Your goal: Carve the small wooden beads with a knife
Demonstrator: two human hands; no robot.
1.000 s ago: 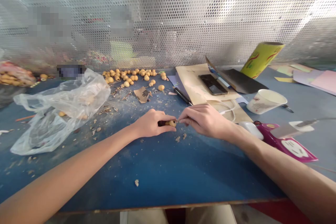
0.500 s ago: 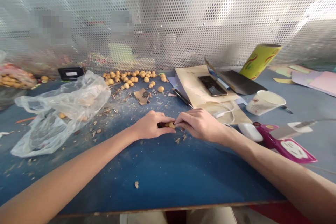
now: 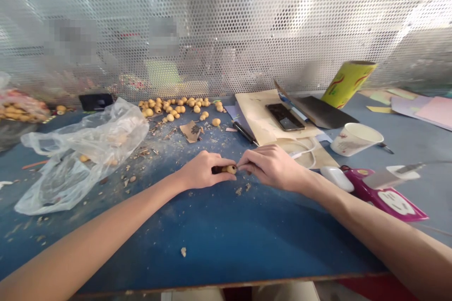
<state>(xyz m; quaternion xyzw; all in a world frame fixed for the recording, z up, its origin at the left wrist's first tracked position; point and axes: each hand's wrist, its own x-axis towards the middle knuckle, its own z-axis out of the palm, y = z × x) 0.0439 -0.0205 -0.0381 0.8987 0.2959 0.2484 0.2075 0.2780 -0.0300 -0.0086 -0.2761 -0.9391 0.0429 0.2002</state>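
Observation:
Between the thumb and fingers of my left hand lies a small tan gourd, with a dark hole showing in its right end. My fingers partly cover the rest of it, and the space behind it is in shadow. Just to the right, my right hand is closed in a pinch close to that hole. Whatever its fingertips hold is hidden or too small to name. Below the hands, pale crumbs lie on the blue table.
A heap of small gourds lies by the perforated metal screen. At left is a clear plastic bag. To the right are a phone, a paper cup, a yellow tube and a purple power strip.
My right fingertips have drawn slightly right, away from the gourd, so the hole in its end shows more plainly. My left hand keeps its hold in nearly the same spot.

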